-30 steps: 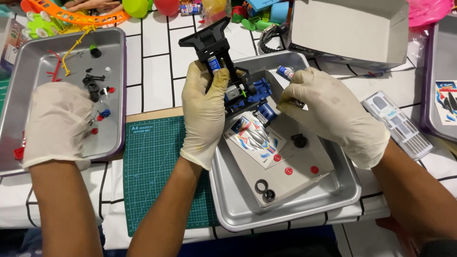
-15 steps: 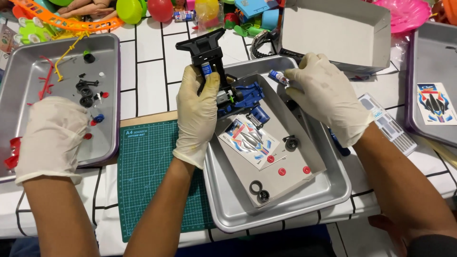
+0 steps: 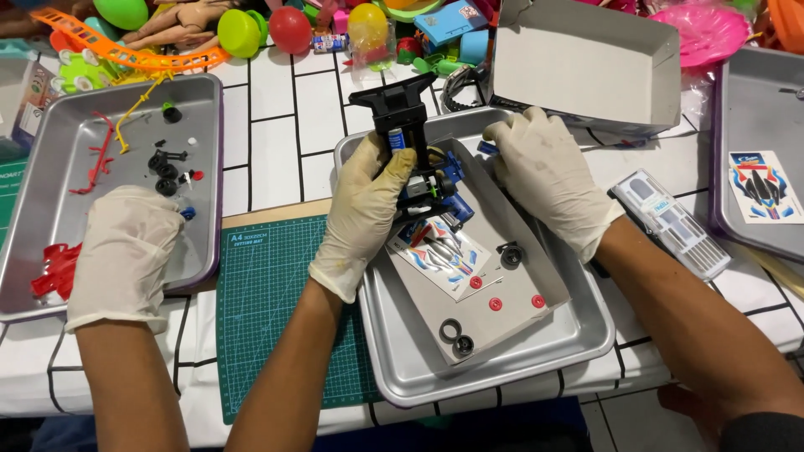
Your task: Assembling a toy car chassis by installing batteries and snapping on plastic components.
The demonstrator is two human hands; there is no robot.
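Left hand (image 3: 364, 213) clamped round black-and-blue toy car chassis (image 3: 400, 109), held tilted over centre steel tray (image 3: 536, 368). Grey card (image 3: 511, 326) lies in that tray and carries a sticker sheet (image 3: 440, 255). Right hand (image 3: 544, 180), centre right, has its fingers curled at a small blue part (image 3: 487, 148); can't tell if it's gripped. Another person's gloved hand (image 3: 126, 251) lies flat on the left tray (image 3: 50, 151).
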